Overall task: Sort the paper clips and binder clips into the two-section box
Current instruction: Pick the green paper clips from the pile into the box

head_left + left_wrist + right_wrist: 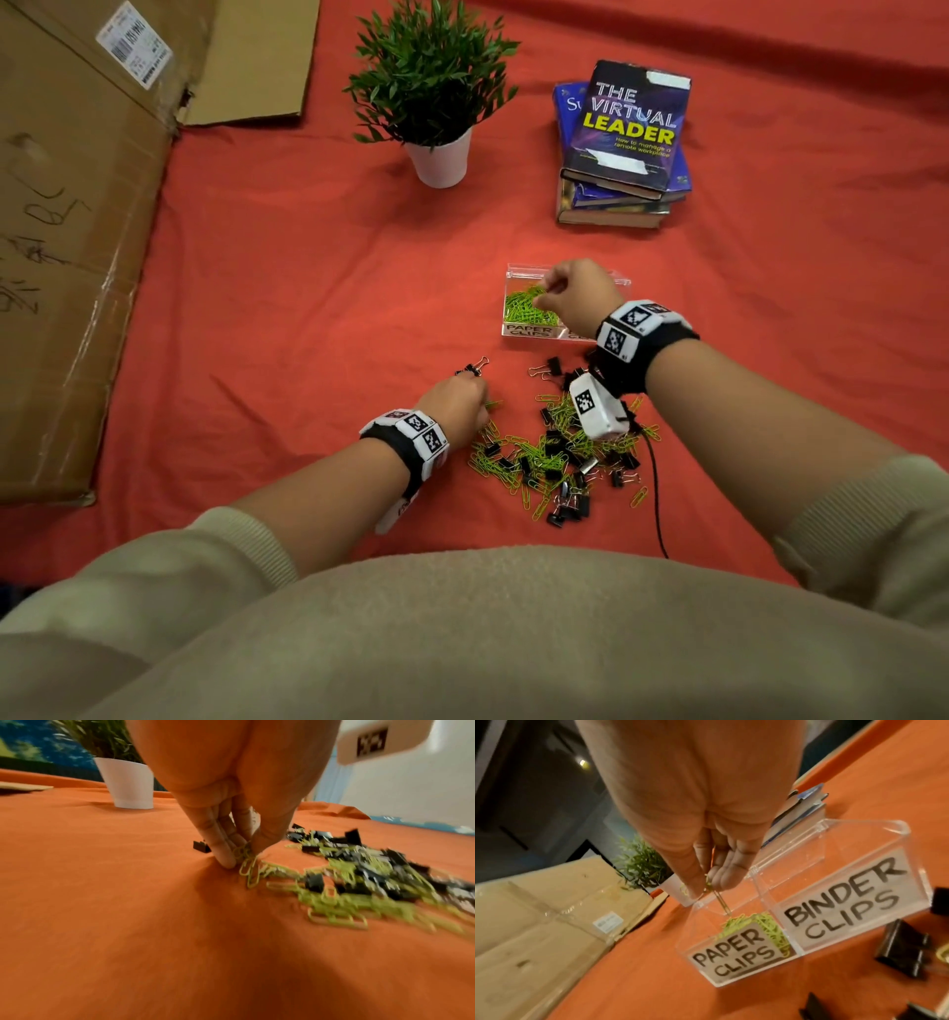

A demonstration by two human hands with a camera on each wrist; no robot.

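A clear two-section box (513, 331) (908, 833) stands on the red cloth, labelled PAPER CLIPS at left and BINDER CLIPS at right. Green paper clips (518, 303) (770, 923) lie in the left section. My right hand (577, 293) (706, 888) hovers over that section, pinching a paper clip (722, 903) that hangs down from its fingertips. Near me lies a mixed pile of green paper clips and black binder clips (560, 452) (372, 874). My left hand (457, 403) (241, 852) pinches several green paper clips (250, 866) at the pile's left edge.
A potted plant (436, 103) and a stack of books (624, 149) stand beyond the box. Flattened cardboard (67, 231) covers the left side. One binder clip (472, 366) lies apart, just beyond my left hand. A black cable (655, 493) runs from my right wrist.
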